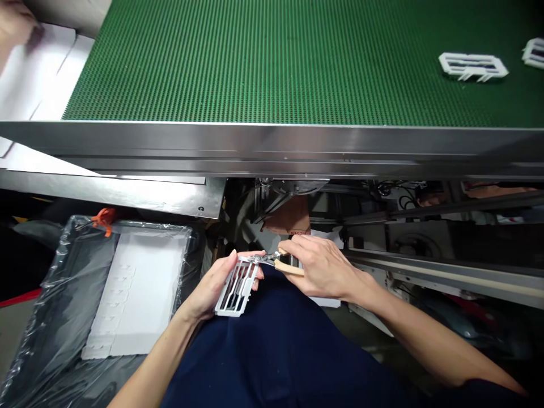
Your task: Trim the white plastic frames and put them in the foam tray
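My left hand [216, 283] holds a white slotted plastic frame [237, 289] by its upper end, tilted over my lap. In my right hand [321, 266] is a pair of nippers [291, 267] with cream-coloured handles, the fingers wrapped round them. The metal jaws of the nippers meet the upper right corner of the plastic frame. Whether the jaws are closed on the plastic is too small to tell. A similar white plastic frame [474, 67] lies on the green conveyor belt [255, 62], with part of another one [534, 53] at the right edge.
A metal rail [272, 148] edges the belt in front of me. At left stands a bin [55, 317] lined with clear plastic, holding white sheets [140, 289], with an orange clip [104, 220] on its rim. Another person's hand [15, 25] shows at top left over white sheets.
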### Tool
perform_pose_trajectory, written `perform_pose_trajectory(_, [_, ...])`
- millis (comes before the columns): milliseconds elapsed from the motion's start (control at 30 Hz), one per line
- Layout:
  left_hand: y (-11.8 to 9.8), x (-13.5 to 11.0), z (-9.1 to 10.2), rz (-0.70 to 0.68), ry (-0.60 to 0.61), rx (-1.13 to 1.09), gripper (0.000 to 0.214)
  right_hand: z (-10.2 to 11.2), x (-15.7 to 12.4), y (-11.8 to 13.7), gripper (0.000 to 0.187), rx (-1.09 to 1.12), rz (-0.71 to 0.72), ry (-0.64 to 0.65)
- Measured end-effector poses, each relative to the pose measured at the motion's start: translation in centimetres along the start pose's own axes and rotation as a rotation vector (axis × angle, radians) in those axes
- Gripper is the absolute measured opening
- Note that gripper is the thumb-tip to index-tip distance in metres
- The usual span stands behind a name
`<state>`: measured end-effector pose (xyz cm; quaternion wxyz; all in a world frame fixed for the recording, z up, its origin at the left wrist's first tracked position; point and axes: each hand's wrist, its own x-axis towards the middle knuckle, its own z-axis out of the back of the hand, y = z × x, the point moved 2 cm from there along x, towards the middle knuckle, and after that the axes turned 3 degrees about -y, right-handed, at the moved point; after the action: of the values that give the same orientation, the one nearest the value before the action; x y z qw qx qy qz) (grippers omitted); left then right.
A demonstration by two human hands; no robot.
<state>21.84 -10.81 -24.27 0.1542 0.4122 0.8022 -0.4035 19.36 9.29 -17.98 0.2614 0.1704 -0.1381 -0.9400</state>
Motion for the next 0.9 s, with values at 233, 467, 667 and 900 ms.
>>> perform_pose_trajectory(233, [-0.1, -0.3, 0.2, -0.002, 0.002, 0.03, 0.051, -0.1, 0.2, 0.2, 0.017, -0.017, -0.001, 0.001])
perform_pose_trajectory(467, [-0.4, -0.2, 0.1, 0.007, -0.012, 0.057, 0.051, 0.0, 0.3, 0.3, 0.015, -0.048, -0.003, -0.011])
perform_pose_trajectory(667, [-0.4, 0.0, 0.3, 0.011, -0.031, 0.056, 0.05, -0.4, 0.2, 0.2, 0.011, -0.017, -0.029, -0.017])
perform_pose_trajectory(900, [-0.4, 0.2, 0.2, 0.016, -0.028, 0.004, 0.048, -1.1, 0.3, 0.1, 0.011, 0.146, -0.128, -0.045])
